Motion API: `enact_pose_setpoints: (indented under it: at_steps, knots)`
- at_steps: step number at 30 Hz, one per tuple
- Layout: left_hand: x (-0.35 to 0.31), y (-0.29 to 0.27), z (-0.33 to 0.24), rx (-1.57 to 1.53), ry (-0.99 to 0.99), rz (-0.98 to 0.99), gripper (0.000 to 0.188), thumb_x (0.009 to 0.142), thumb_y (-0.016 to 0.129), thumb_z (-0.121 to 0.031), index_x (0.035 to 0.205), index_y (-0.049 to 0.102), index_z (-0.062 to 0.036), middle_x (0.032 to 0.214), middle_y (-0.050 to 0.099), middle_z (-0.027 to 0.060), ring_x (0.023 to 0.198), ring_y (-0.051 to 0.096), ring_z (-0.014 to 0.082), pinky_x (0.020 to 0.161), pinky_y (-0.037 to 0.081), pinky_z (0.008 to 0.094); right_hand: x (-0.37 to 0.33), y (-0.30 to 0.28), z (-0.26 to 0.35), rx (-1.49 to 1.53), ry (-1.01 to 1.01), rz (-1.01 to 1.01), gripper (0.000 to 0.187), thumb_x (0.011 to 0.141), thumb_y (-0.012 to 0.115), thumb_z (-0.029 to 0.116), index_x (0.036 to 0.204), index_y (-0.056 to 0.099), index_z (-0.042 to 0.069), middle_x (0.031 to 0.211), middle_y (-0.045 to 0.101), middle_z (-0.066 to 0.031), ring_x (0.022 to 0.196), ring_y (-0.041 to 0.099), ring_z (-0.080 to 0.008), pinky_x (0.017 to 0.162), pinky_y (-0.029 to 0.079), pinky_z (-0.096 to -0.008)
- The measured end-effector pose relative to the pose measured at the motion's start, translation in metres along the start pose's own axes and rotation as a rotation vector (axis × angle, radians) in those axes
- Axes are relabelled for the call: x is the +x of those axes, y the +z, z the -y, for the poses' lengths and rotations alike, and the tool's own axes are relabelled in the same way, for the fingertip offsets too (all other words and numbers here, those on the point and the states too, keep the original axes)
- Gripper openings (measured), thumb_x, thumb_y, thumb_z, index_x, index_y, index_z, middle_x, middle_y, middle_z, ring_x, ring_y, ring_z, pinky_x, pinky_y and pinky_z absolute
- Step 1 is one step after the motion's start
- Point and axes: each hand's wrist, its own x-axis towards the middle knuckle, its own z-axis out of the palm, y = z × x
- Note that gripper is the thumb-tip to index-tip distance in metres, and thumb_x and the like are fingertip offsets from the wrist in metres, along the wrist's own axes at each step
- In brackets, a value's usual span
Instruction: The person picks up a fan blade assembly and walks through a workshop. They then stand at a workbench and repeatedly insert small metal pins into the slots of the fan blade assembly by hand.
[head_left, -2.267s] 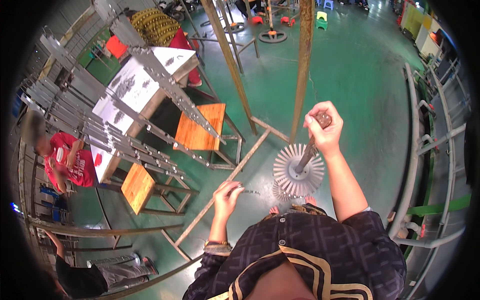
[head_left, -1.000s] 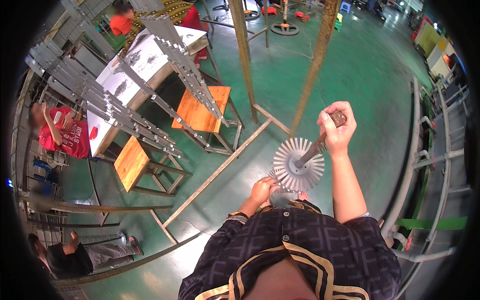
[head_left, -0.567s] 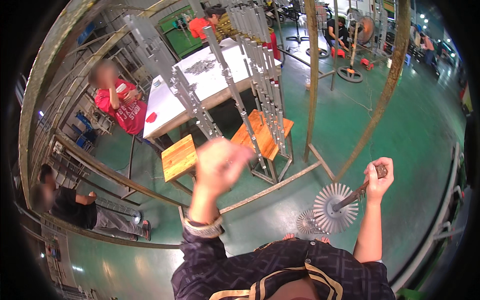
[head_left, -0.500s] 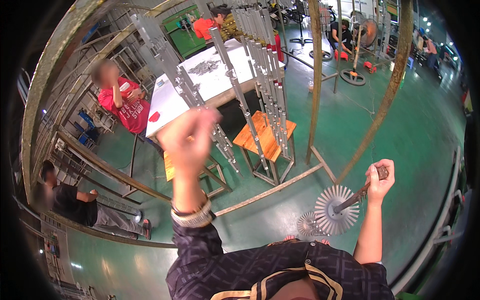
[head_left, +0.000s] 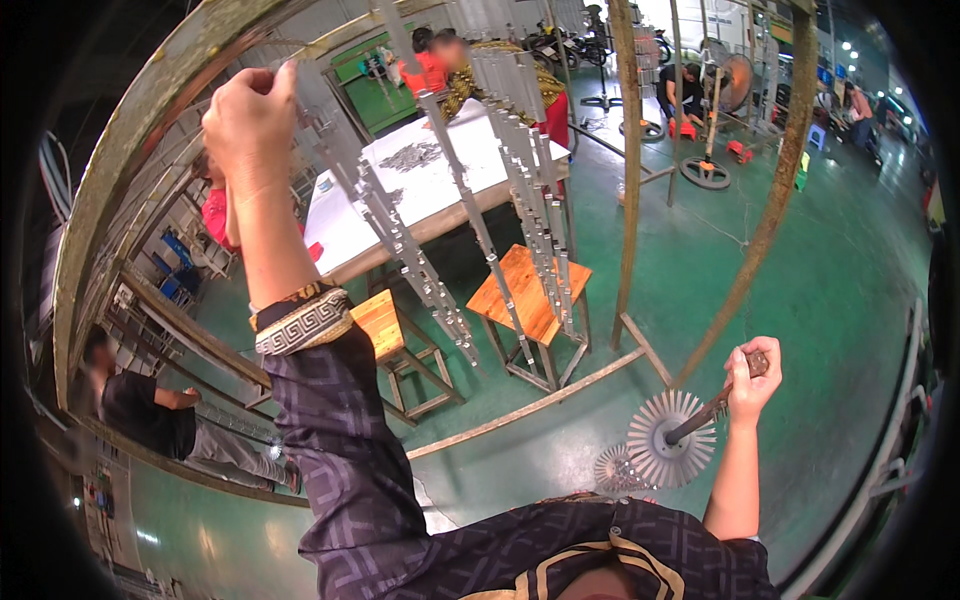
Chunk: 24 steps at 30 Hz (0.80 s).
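Observation:
My right hand [head_left: 752, 378] is wrapped round the end of a brown rod [head_left: 712, 410]. At the rod's lower end sits a round grey metal disc with radial fins [head_left: 671, 440]. A smaller finned disc [head_left: 618, 468] shows below it. My left hand [head_left: 252, 120] is raised high, its fingers curled into a pinch beside the frame's upper bar; whatever they hold, if anything, is hidden. Right of it hang rows of long grey metal strips with small clips [head_left: 410, 240], and one single strip [head_left: 480, 215] hangs further right.
A rusty metal frame [head_left: 625, 170] surrounds the strips, its bottom bar [head_left: 530, 405] low in front of me. Behind stand two wooden stools [head_left: 530, 285] and a white table [head_left: 340, 225] with small grey parts. Several people sit or bend nearby; a fan [head_left: 738, 82] stands far right.
My left hand has swung up and left, from in front of the strips to the frame's upper bar. The hanging strips have shifted slightly. My right hand has barely moved with the rod.

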Motion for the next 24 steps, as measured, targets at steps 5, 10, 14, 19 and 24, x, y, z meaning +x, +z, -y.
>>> enact_pose_setpoints:
  at_steps: [5, 10, 14, 19, 24]
  knots:
    - [0.009, 0.009, 0.011, -0.114, 0.004, 0.035, 0.034, 0.076, 0.06, -0.04, 0.086, 0.069, -0.0084, 0.078, 0.067, 0.0102, 0.076, 0.064, 0.0247, 0.073, 0.048, 0.0334, 0.003, -0.002, -0.009, -0.047, 0.003, -0.022, 0.013, 0.072, 0.058, -0.003, 0.078, 0.048, 0.004, 0.061, 0.051, -0.0002, 0.053, 0.05, -0.0055, 0.048, 0.039, -0.0194]
    - [0.012, 0.012, 0.028, -0.472, -0.055, 0.008, 0.034, 0.076, 0.067, -0.035, 0.087, 0.069, -0.0029, 0.065, 0.062, 0.0021, 0.057, 0.054, 0.0079, 0.057, 0.044, 0.0216, 0.007, -0.003, -0.003, -0.096, -0.036, -0.026, 0.014, 0.07, 0.06, -0.003, 0.074, 0.049, 0.005, 0.058, 0.051, 0.0021, 0.05, 0.046, -0.0037, 0.046, 0.035, -0.0191]
    - [0.009, 0.002, 0.039, -0.747, -0.234, 0.131, 0.027, 0.081, 0.066, -0.023, 0.091, 0.067, 0.0017, 0.073, 0.061, 0.0015, 0.06, 0.047, 0.0021, 0.052, 0.034, 0.0155, 0.008, -0.001, -0.002, -0.106, -0.073, -0.033, 0.014, 0.07, 0.061, -0.002, 0.074, 0.049, 0.005, 0.058, 0.05, 0.0016, 0.05, 0.046, -0.0042, 0.047, 0.035, -0.0197]
    - [-0.025, -0.004, 0.042, -1.028, -0.243, 0.194, 0.022, 0.081, 0.066, -0.02, 0.089, 0.065, 0.0006, 0.06, 0.048, -0.0031, 0.05, 0.04, 0.001, 0.043, 0.027, 0.015, 0.008, -0.004, -0.002, -0.098, -0.065, -0.023, 0.014, 0.07, 0.061, -0.002, 0.073, 0.048, 0.004, 0.057, 0.048, 0.002, 0.049, 0.043, -0.0035, 0.047, 0.033, -0.0196]
    - [-0.06, -0.032, 0.058, -1.054, -0.34, 0.359, 0.02, 0.086, 0.059, -0.015, 0.096, 0.062, 0.0025, 0.076, 0.06, -0.0012, 0.057, 0.044, -0.0002, 0.049, 0.03, 0.0143, 0.002, -0.003, 0.0, -0.095, -0.058, -0.007, 0.015, 0.071, 0.06, -0.002, 0.072, 0.047, 0.005, 0.057, 0.049, 0.0016, 0.049, 0.044, -0.0038, 0.046, 0.034, -0.0197]
